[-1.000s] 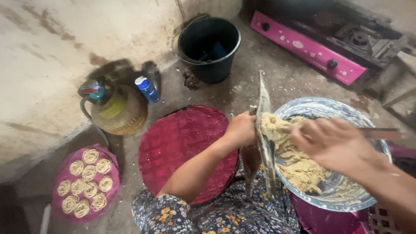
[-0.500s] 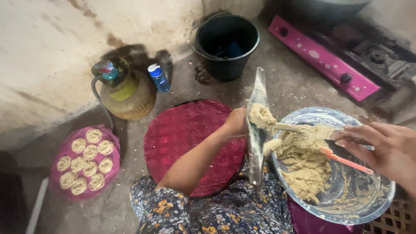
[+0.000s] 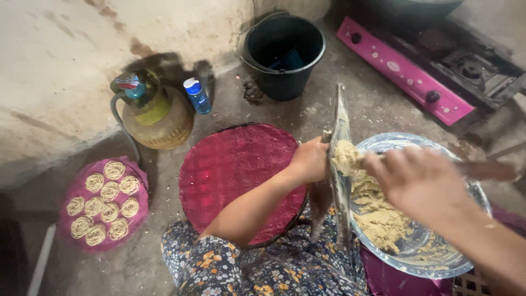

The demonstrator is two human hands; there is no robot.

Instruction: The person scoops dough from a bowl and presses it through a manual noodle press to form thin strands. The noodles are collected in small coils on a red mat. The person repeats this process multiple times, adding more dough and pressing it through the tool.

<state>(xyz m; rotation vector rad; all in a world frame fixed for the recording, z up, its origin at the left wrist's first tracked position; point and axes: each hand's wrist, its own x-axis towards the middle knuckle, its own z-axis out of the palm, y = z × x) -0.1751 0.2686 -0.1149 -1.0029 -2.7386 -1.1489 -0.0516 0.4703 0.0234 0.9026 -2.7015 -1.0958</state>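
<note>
home floor kitchen | pink gas stove (image 3: 404,70) | gas cylinder (image 3: 156,115) | concrete floor (image 3: 307,112)

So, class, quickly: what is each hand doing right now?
Left hand: closed around the upright metal press.
Right hand: blurred, over the dough bowl, holding a long-handled tool; grip unclear.

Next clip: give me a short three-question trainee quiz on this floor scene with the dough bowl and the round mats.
1. True or false: the large red round mat has noodle coils on it.
2. Which hand grips the upright press? A) left B) right
3. Fill in: the dough lies in a ____ bowl.

Key
1. False. It is bare; the coils lie on the small pink mat near the gas cylinder.
2. A. The left hand holds the press; the right hand, blurred, is at the dough on top of it.
3. Metal.
</note>
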